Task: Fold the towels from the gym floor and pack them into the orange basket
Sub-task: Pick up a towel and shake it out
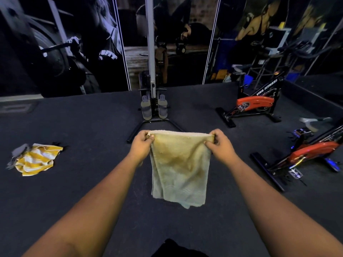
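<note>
- Over on the far left, a crumpled yellow-and-white striped towel (pixel 38 160) lies on the dark gym floor mat (pixel 89 182), with a small grey cloth (pixel 18 152) bunched against its left side; both are well apart from our hands and not yet folded.
- Our left hand (pixel 142 143) pinches the upper left corner of the pale yellow-green terry towel (pixel 179 169), fingers curled round the edge.
- That towel hangs in the middle, held up above the mat between our two hands, its top edge stretched taut and the rest draping down in soft folds.
- We judge it light, limp and unbreakable; it will sag wherever unsupported, so the corners are the places to hold, as we do now.
- Our right hand (pixel 220 144) grips the upper right corner the same way, thumb and fingers closed on the cloth.
- Beyond the towel stands a grey upright rowing machine (pixel 153 106), and two orange-and-black exercise bikes (pixel 256 104) sit on the right.
- We see no orange basket anywhere in view. The towel's lower corners overlap, so we cannot tell how many layers hang there.
</note>
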Available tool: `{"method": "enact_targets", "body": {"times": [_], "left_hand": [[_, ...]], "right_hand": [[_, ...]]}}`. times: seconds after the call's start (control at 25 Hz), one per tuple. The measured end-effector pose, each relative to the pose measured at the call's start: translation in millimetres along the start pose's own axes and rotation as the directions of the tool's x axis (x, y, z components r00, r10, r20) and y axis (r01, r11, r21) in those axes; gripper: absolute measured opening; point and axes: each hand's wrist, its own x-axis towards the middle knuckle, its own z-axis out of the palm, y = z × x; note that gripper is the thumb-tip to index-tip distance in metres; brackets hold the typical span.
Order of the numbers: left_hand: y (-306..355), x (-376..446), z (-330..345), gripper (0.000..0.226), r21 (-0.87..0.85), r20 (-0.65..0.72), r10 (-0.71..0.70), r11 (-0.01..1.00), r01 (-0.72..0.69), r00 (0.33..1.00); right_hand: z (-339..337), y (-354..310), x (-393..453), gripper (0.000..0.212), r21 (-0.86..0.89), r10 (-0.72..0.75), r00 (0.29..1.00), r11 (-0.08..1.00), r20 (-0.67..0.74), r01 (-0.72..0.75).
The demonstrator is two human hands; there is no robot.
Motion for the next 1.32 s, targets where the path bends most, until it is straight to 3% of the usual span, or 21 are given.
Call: {"method": "enact_targets", "body": {"times": [0.08, 0.16, 0.24, 0.36, 0.44, 0.48, 0.56, 0.64, 0.72, 0.8, 0.88, 0.96, 1.04, 1.12, 1.2, 1.24, 1.32], "left_hand": [[3, -5, 7, 0.016, -0.139, -0.012, -0.059, 0.989, 0.057, 0.998], [13, -13, 14, 0.020, -0.344, -0.042, -0.136, 0.932, 0.113, 0.990], [21, -20, 14, 0.025, -0.498, 0.051, -0.123, 0.857, 0.132, 0.991], [15, -37, 14, 0.038, -0.268, 0.342, -0.088, 0.945, 0.187, 0.936], [17, -42, 21, 0.035, -0.348, 0.348, -0.117, 0.905, 0.244, 0.930], [23, -40, 25, 0.036, -0.464, 0.331, -0.121, 0.843, 0.273, 0.936], [35, -29, 25, 0.044, -0.622, 0.321, -0.127, 0.719, 0.310, 0.939], [31, -22, 16, 0.056, -0.573, 0.378, -0.196, 0.719, 0.395, 0.905], [3, -33, 6, 0.057, -0.346, 0.481, -0.339, 0.774, 0.530, 0.808], [-24, -49, 5, 0.040, -0.230, 0.554, -0.320, 0.828, 0.511, 0.768], [-30, -49, 10, 0.027, -0.332, 0.488, -0.270, 0.822, 0.463, 0.830], [-27, -41, 17, 0.017, -0.458, 0.320, -0.289, 0.786, 0.414, 0.902], [-25, -37, 24, 0.016, -0.380, 0.177, -0.344, 0.840, 0.387, 0.922], [-27, -37, 29, 0.034, -0.076, 0.047, -0.387, 0.918, 0.390, 0.921], [-24, -36, 29, 0.061, 0.008, -0.022, -0.385, 0.923, 0.385, 0.923], [-22, -33, 28, 0.077, -0.010, 0.009, -0.366, 0.931, 0.366, 0.931], [-22, -30, 23, 0.106, 0.038, 0.152, -0.323, 0.946, 0.321, 0.934]], "right_hand": [[5, -4, -2, 0.030, 0.227, 0.143, 0.989, 0.965, -0.041, -0.131], [10, -8, -4, 0.027, 0.483, 0.252, 0.968, 0.849, -0.016, -0.213], [12, -15, -4, 0.015, 0.679, 0.270, 0.962, 0.700, 0.032, -0.219], [11, -28, 2, 0.008, 0.828, 0.267, 0.964, 0.538, 0.013, -0.160], [7, -26, 7, 0.028, 0.902, 0.234, 0.972, 0.410, 0.036, -0.132], [3, -21, 7, 0.049, 0.887, 0.204, 0.974, 0.424, 0.103, -0.182], [5, -1, -3, 0.079, 0.638, 0.209, 0.921, 0.670, 0.328, -0.380], [17, 19, -19, 0.069, 0.418, 0.238, 0.871, 0.803, 0.430, -0.425], [30, 28, -24, 0.043, 0.494, 0.246, 0.917, 0.782, 0.315, -0.380], [32, 31, -23, 0.023, 0.527, 0.298, 0.929, 0.765, 0.221, -0.371], [26, 35, -21, 0.026, 0.527, 0.360, 0.911, 0.744, 0.200, -0.410], [20, 38, -19, 0.027, 0.445, 0.373, 0.912, 0.797, 0.169, -0.408], [22, 37, -18, 0.030, 0.274, 0.303, 0.943, 0.903, 0.136, -0.330], [30, 37, -17, 0.034, 0.226, 0.293, 0.952, 0.925, 0.083, -0.304], [36, 38, -18, 0.040, 0.251, 0.355, 0.935, 0.905, 0.004, -0.344], [34, 40, -17, 0.040, 0.311, 0.390, 0.921, 0.873, 0.016, -0.376], [31, 45, -19, 0.045, 0.484, 0.390, 0.902, 0.762, 0.187, -0.430]]}}
